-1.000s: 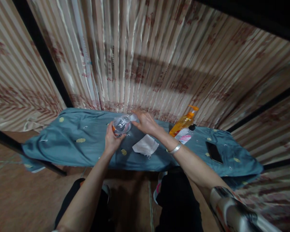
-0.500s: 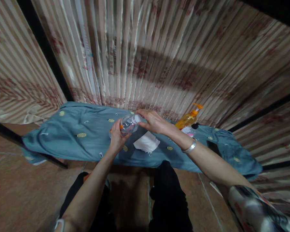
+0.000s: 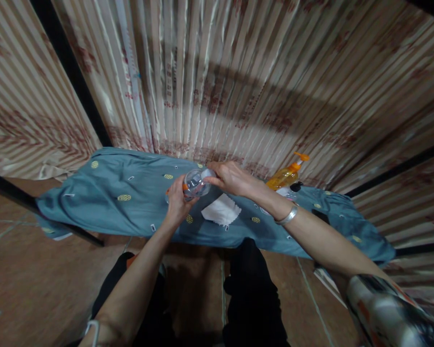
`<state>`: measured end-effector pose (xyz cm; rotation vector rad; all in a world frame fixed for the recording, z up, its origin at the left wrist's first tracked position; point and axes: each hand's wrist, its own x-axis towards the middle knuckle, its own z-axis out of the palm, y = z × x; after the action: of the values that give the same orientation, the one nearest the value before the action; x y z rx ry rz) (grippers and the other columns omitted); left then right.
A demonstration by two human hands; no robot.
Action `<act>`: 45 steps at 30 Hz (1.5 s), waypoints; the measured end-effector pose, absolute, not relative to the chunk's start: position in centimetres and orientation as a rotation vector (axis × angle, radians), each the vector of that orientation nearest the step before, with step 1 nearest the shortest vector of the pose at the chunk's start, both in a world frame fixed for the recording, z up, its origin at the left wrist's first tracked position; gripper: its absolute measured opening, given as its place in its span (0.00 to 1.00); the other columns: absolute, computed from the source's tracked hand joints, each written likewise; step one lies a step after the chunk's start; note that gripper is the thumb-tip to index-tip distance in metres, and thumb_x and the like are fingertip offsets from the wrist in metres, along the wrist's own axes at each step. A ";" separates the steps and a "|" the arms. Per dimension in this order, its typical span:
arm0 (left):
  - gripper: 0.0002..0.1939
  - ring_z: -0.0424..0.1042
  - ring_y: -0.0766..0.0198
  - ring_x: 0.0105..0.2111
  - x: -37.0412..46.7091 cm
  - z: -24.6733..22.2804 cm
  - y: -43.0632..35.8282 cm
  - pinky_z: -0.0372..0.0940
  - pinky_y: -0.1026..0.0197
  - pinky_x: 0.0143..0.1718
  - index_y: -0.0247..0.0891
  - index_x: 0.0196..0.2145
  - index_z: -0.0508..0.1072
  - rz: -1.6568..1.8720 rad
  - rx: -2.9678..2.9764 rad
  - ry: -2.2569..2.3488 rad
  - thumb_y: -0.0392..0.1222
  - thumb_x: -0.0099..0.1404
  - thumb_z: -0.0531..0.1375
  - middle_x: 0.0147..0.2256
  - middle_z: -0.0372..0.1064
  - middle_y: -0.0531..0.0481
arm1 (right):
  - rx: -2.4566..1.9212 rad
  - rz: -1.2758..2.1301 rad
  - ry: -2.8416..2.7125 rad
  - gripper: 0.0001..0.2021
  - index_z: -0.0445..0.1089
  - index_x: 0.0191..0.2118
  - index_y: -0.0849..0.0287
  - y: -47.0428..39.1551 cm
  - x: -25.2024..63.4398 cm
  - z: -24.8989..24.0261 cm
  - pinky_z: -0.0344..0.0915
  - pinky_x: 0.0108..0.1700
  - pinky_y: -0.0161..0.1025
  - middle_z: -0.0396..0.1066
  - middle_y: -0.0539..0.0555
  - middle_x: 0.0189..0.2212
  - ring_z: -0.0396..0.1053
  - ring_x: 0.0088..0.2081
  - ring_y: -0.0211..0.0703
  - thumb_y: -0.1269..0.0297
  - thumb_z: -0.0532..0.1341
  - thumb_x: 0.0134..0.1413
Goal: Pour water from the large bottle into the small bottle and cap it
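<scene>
Before striped curtains (image 3: pixel 217 82), blue-clothed table (image 3: pixel 130 207).

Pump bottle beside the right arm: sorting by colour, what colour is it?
Orange pump bottle, clearest in the head view.

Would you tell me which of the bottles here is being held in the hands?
The clear plastic bottle, gripped by the left hand and right hand; the orange pump bottle stands untouched beside the curtain.
</scene>
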<state>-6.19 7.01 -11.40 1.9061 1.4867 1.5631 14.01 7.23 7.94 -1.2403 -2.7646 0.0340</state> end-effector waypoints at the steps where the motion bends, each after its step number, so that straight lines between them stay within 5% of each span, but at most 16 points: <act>1: 0.45 0.77 0.38 0.63 -6.2 -11.4 7.0 0.71 0.36 0.66 0.42 0.67 0.67 1.563 1.905 1.489 0.37 0.55 0.77 0.62 0.76 0.36 | -1.293 0.018 -2.748 0.19 0.77 0.50 0.64 7.2 13.9 7.9 0.69 0.47 0.44 0.83 0.64 0.42 0.81 0.45 0.56 0.51 0.59 0.82; 4: 0.45 0.77 0.38 0.63 -6.3 -11.5 7.1 0.71 0.36 0.66 0.42 0.67 0.67 1.562 1.895 1.501 0.38 0.55 0.78 0.62 0.77 0.36 | -1.283 -0.005 -2.699 0.19 0.76 0.57 0.63 7.1 13.9 7.6 0.71 0.50 0.44 0.84 0.63 0.44 0.81 0.49 0.57 0.50 0.64 0.79; 7: 0.46 0.76 0.38 0.64 -6.4 -11.5 7.2 0.70 0.37 0.67 0.41 0.67 0.67 1.559 1.886 1.507 0.38 0.55 0.78 0.63 0.76 0.36 | -1.167 0.048 -2.714 0.22 0.72 0.66 0.59 7.0 13.7 7.6 0.73 0.56 0.46 0.83 0.62 0.55 0.81 0.56 0.57 0.61 0.70 0.74; 10: 0.46 0.76 0.37 0.64 -6.4 -11.5 7.1 0.70 0.36 0.67 0.41 0.67 0.67 1.557 1.877 1.508 0.38 0.54 0.78 0.63 0.76 0.35 | -1.271 0.052 -2.772 0.15 0.75 0.61 0.64 6.5 13.2 8.1 0.73 0.54 0.47 0.84 0.67 0.52 0.82 0.54 0.60 0.61 0.65 0.78; 14: 0.46 0.77 0.37 0.63 -6.5 -11.2 7.1 0.71 0.36 0.66 0.41 0.67 0.68 1.551 1.864 1.505 0.38 0.54 0.78 0.62 0.76 0.35 | -1.429 -0.022 -2.763 0.21 0.74 0.61 0.68 6.0 12.7 8.7 0.72 0.50 0.46 0.85 0.71 0.49 0.83 0.52 0.63 0.53 0.65 0.79; 19: 0.46 0.77 0.38 0.64 -6.6 -11.0 7.0 0.71 0.37 0.66 0.42 0.67 0.67 1.545 1.847 1.499 0.38 0.53 0.78 0.63 0.76 0.36 | -1.305 0.003 -2.782 0.17 0.71 0.63 0.64 6.2 13.1 8.4 0.69 0.47 0.41 0.85 0.66 0.50 0.83 0.51 0.56 0.60 0.66 0.78; 27: 0.42 0.78 0.38 0.61 -6.9 -10.9 7.0 0.73 0.37 0.64 0.40 0.65 0.70 1.542 1.842 1.460 0.40 0.56 0.77 0.61 0.77 0.37 | -1.403 0.012 -2.714 0.19 0.76 0.55 0.66 6.3 12.4 8.0 0.69 0.47 0.42 0.85 0.68 0.42 0.83 0.48 0.59 0.52 0.60 0.81; 31: 0.45 0.78 0.38 0.61 -7.1 -10.5 7.1 0.74 0.37 0.63 0.42 0.66 0.68 1.555 1.819 1.469 0.41 0.53 0.78 0.61 0.77 0.38 | -1.345 0.358 -2.481 0.21 0.74 0.62 0.62 6.4 13.9 6.3 0.72 0.49 0.42 0.85 0.59 0.42 0.84 0.46 0.53 0.49 0.63 0.79; 36: 0.49 0.83 0.47 0.43 -7.0 -10.0 6.8 0.80 0.45 0.47 0.38 0.67 0.67 1.552 1.637 1.538 0.45 0.51 0.79 0.54 0.80 0.40 | -1.354 0.653 -2.026 0.24 0.69 0.70 0.56 6.2 16.7 0.1 0.76 0.57 0.47 0.85 0.58 0.53 0.84 0.52 0.51 0.50 0.62 0.79; 41: 0.50 0.80 0.53 0.33 -6.7 -9.8 6.5 0.78 0.49 0.39 0.40 0.67 0.67 1.522 1.523 1.560 0.47 0.49 0.79 0.46 0.81 0.45 | -1.517 0.549 -1.966 0.29 0.65 0.75 0.56 6.1 17.1 -5.9 0.69 0.72 0.58 0.73 0.69 0.71 0.72 0.72 0.58 0.53 0.63 0.77; 45: 0.54 0.82 0.52 0.36 -6.7 -9.6 6.4 0.78 0.48 0.42 0.40 0.69 0.64 1.506 1.457 1.569 0.48 0.48 0.79 0.50 0.80 0.43 | -2.029 0.533 -1.978 0.51 0.52 0.82 0.61 5.2 16.5 -9.2 0.60 0.76 0.72 0.51 0.79 0.81 0.53 0.81 0.74 0.43 0.72 0.66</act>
<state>-6.75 6.39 -9.57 1.4570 1.5692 1.5058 16.48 5.18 -9.25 -2.0289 -1.9784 0.5325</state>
